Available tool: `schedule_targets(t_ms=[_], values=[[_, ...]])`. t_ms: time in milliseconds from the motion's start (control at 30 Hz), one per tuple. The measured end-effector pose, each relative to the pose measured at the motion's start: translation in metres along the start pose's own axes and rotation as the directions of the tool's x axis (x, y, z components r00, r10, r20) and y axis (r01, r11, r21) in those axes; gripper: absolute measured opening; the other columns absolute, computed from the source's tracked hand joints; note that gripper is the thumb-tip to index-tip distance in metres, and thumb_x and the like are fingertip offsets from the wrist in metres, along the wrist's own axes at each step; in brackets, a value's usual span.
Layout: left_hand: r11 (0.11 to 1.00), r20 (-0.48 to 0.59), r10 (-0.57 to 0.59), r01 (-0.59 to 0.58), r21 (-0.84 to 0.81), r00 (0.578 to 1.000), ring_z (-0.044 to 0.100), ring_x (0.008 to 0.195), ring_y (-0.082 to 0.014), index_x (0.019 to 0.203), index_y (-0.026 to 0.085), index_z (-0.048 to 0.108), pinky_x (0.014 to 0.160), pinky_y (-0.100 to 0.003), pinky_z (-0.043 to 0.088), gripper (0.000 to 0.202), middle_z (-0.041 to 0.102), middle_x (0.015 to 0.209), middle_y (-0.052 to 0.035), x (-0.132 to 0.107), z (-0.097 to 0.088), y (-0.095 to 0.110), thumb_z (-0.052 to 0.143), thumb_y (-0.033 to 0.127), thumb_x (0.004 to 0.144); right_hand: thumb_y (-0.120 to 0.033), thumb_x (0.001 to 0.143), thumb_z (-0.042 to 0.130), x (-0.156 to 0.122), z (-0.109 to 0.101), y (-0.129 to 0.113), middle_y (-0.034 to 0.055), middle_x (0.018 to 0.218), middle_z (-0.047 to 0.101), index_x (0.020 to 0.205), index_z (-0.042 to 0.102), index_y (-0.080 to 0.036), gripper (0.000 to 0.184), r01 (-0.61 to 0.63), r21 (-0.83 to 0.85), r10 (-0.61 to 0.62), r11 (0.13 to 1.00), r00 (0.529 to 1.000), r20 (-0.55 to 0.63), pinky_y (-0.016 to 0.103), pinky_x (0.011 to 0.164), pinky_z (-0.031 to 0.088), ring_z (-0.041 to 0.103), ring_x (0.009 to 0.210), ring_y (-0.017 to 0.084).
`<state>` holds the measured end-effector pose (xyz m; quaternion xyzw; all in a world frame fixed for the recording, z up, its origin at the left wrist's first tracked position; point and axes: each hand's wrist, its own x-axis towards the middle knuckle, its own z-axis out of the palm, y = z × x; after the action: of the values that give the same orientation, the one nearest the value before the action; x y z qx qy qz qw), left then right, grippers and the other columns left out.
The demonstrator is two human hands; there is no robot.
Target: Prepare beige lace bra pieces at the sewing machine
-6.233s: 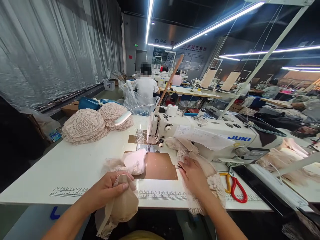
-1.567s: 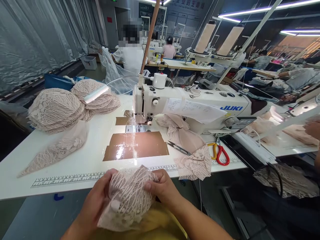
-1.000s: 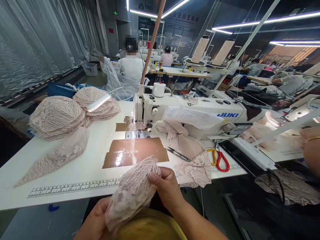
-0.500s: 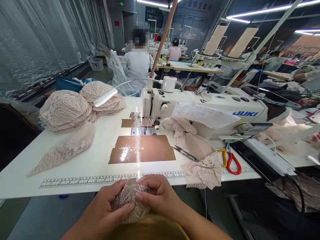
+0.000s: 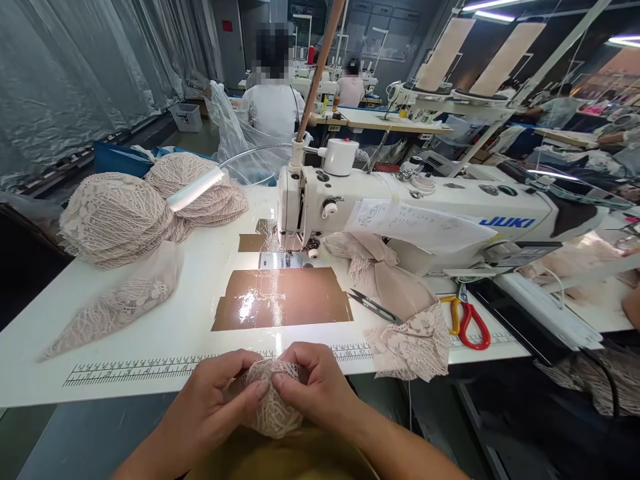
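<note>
Between my two hands, at the front edge of the sewing table (image 5: 195,267), is a bunched piece of beige lace fabric (image 5: 274,413). My left hand (image 5: 220,390) grips its left side with thumb and fingers. My right hand (image 5: 315,380) pinches it from the right, the two thumbs almost meeting on top. Part of the lace is hidden under my fingers. Beyond my hands stands a white sewing machine (image 5: 395,207), its needle area over a metal plate (image 5: 273,261). A brown taped sheet (image 5: 285,300) lies on the table in front of it.
Stacked lace cups (image 5: 117,217) and a loose lace piece (image 5: 115,307) lie at left. On the right are thread snips (image 5: 375,307), more lace fabric (image 5: 415,340) and red-and-yellow-handled scissors (image 5: 473,323). A printed ruler (image 5: 135,369) runs along the front edge. A person (image 5: 273,110) sits ahead.
My hands have shifted on the lace, and the thumbs have come closer together. The lace looks rounder and more gathered. The whole view has tilted slightly downward.
</note>
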<state>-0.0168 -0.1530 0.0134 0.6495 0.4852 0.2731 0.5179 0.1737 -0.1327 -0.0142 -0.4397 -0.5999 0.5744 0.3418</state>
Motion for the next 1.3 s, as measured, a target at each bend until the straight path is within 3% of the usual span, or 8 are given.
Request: schedule_targets(t_ms=[133, 267, 467, 633, 867, 1033, 1200, 1300], values=[[0.983, 0.065, -0.041, 0.052, -0.177, 0.997, 0.053, 0.069, -0.0154, 0.082, 0.016, 0.064, 0.062, -0.023, 0.044, 0.029, 0.06, 0.075, -0.0032, 0.01, 0.002, -0.002, 0.05, 0.04, 0.091, -0.027, 0.075, 0.064, 0.003, -0.013, 0.0, -0.0032, 0.061, 0.049, 0.068, 0.058, -0.015, 0.015, 0.005, 0.031, -0.007, 0.999, 0.997, 0.072, 0.021, 0.053, 0.032, 0.041, 0.057, 0.009], [0.977, 0.037, -0.035, 0.042, -0.211, 0.999, 0.05, 0.067, -0.0145, 0.082, 0.015, 0.064, 0.06, -0.022, 0.041, 0.031, 0.057, 0.073, -0.0028, 0.015, 0.008, -0.005, 0.052, 0.042, 0.089, -0.034, 0.077, 0.07, 0.007, -0.027, -0.005, 0.0021, 0.088, 0.062, 0.095, 0.063, -0.017, 0.026, 0.027, 0.15, -0.048, 0.988, 0.988, 0.144, 0.024, 0.07, 0.042, 0.054, 0.077, 0.013], [0.978, 0.124, -0.015, 0.04, -0.206, 0.992, 0.044, 0.067, -0.0132, 0.081, 0.016, 0.057, 0.061, -0.022, 0.039, 0.031, 0.05, 0.072, -0.0007, 0.023, 0.009, -0.008, 0.047, 0.043, 0.092, -0.031, 0.085, 0.06, 0.015, -0.03, -0.014, -0.0027, 0.065, 0.052, 0.077, 0.063, -0.014, 0.019, 0.08, -0.001, -0.078, 0.997, 0.978, 0.191, 0.02, 0.055, 0.032, 0.042, 0.06, 0.008], [0.959, 0.193, 0.007, 0.048, -0.28, 0.981, 0.047, 0.073, -0.014, 0.097, 0.019, 0.056, 0.064, -0.022, 0.041, 0.026, 0.053, 0.084, -0.001, 0.03, 0.001, -0.007, 0.061, 0.041, 0.084, -0.031, 0.083, 0.062, 0.019, -0.034, -0.015, -0.0039, 0.062, 0.046, 0.075, 0.061, -0.013, 0.02, 0.056, 0.084, -0.072, 0.995, 0.978, 0.198, 0.019, 0.053, 0.03, 0.038, 0.058, 0.008], [0.921, 0.137, -0.066, 0.113, -0.372, 0.988, 0.04, 0.061, -0.0099, 0.078, 0.014, 0.056, 0.056, -0.02, 0.035, 0.03, 0.047, 0.067, 0.002, 0.047, 0.004, -0.009, 0.059, 0.043, 0.086, -0.04, 0.086, 0.06, 0.03, -0.046, -0.019, -0.0011, 0.069, 0.053, 0.082, 0.065, -0.013, 0.028, -0.012, 0.091, -0.008, 0.996, 0.977, 0.215, 0.02, 0.058, 0.034, 0.044, 0.064, 0.009], [0.915, 0.159, -0.055, 0.113, -0.388, 0.986, 0.037, 0.06, -0.0088, 0.077, 0.015, 0.052, 0.054, -0.018, 0.033, 0.032, 0.043, 0.066, 0.0037, 0.055, 0.003, -0.008, 0.06, 0.045, 0.085, -0.032, 0.08, 0.066, 0.038, -0.049, -0.023, -0.0011, 0.069, 0.055, 0.078, 0.065, -0.013, 0.019, 0.019, 0.023, -0.023, 1.0, 0.979, 0.202, 0.021, 0.06, 0.036, 0.046, 0.064, 0.009], [0.873, 0.252, -0.015, 0.135, -0.468, 0.968, 0.045, 0.069, -0.0109, 0.087, 0.015, 0.055, 0.062, -0.02, 0.039, 0.031, 0.051, 0.076, 0.0012, 0.06, -0.004, -0.006, 0.07, 0.041, 0.078, -0.039, 0.078, 0.067, 0.042, -0.053, -0.02, -0.001, 0.068, 0.051, 0.073, 0.061, -0.013, 0.027, -0.068, 0.147, 0.035, 0.987, 0.975, 0.221, 0.021, 0.055, 0.033, 0.043, 0.061, 0.009], [0.825, 0.231, -0.051, 0.171, -0.538, 0.972, 0.048, 0.064, -0.01, 0.082, 0.013, 0.059, 0.059, -0.02, 0.04, 0.027, 0.055, 0.071, 0.0002, 0.063, 0.001, -0.005, 0.069, 0.038, 0.08, -0.042, 0.076, 0.069, 0.045, -0.052, -0.018, -0.0017, 0.066, 0.05, 0.073, 0.06, -0.013, 0.03, -0.127, 0.228, 0.072, 0.965, 0.97, 0.234, 0.021, 0.056, 0.032, 0.042, 0.061, 0.009]])
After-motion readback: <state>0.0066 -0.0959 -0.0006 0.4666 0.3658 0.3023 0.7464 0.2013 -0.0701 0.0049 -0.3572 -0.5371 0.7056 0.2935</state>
